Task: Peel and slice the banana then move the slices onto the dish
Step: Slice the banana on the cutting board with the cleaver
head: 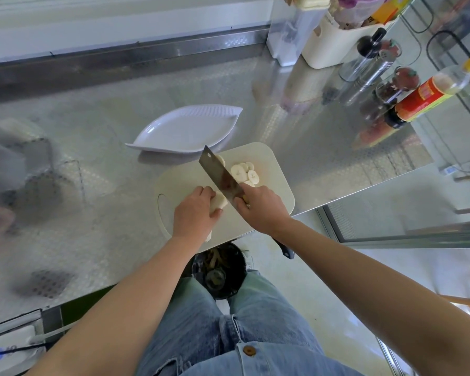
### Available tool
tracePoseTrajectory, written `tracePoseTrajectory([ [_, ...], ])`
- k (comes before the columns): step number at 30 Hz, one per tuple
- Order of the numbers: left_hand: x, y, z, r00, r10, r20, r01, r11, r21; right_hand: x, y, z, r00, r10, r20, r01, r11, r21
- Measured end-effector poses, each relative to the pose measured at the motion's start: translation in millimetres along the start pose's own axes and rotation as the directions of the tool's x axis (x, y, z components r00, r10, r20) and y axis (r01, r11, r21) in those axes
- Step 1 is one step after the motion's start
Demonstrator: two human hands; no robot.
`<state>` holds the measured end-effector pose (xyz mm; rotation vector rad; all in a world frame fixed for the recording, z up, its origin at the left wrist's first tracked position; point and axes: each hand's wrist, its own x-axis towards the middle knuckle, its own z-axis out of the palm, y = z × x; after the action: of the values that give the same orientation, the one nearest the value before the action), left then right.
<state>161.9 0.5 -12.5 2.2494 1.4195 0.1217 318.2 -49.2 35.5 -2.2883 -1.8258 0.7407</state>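
Frame centre: left hand (194, 210) curls over peeled pale banana (219, 203) on cream rounded cutting board (270, 161). Right hand (261, 210) grips steel cleaver (220, 172), blade just right of banana. Round banana slices (244, 172) heaped right of blade. White leaf-shaped ribbed dish (185, 128) just above board on shiny metal table (92, 164).

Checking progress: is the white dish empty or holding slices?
Empty: the dish shows bare white; the slices lie on the cutting board.

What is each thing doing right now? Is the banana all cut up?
banana: peeled, only partly sliced, held by left hand
slices: lying on cutting board
knife: gripped by right hand, blade at the banana
dish: empty
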Motion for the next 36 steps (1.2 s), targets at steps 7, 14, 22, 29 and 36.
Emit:
tracePoseTrajectory([
  [7,1.0,1.4,-0.1,1.0,0.003,0.001,-0.003,1.0,0.002,-1.4,-2.5,-1.9,0.999,0.0,0.043,0.001,0.999,-0.036],
  [14,0.4,0.3,1.0,1.0,-0.014,0.0,0.014,0.999,-0.035,2.7,-3.4,11.7,0.997,0.022,0.071,-0.018,0.999,-0.051],
  [22,-0.9,-1.5,1.9,1.0,-0.013,-0.022,0.012,0.999,-0.044,6.4,-2.9,21.8,0.994,0.033,0.108,-0.026,0.998,-0.061],
  [29,-7.4,-5.0,0.2,0.998,-0.024,-0.056,0.02,0.997,-0.069,1.0,-3.6,-1.6,1.0,-0.007,-0.01,0.007,1.0,-0.022],
  [36,-6.5,-2.9,-3.0,0.999,-0.048,-0.024,0.047,0.998,-0.029,-0.9,-4.8,-2.1,1.0,-0.001,0.024,0.002,0.999,-0.044],
])
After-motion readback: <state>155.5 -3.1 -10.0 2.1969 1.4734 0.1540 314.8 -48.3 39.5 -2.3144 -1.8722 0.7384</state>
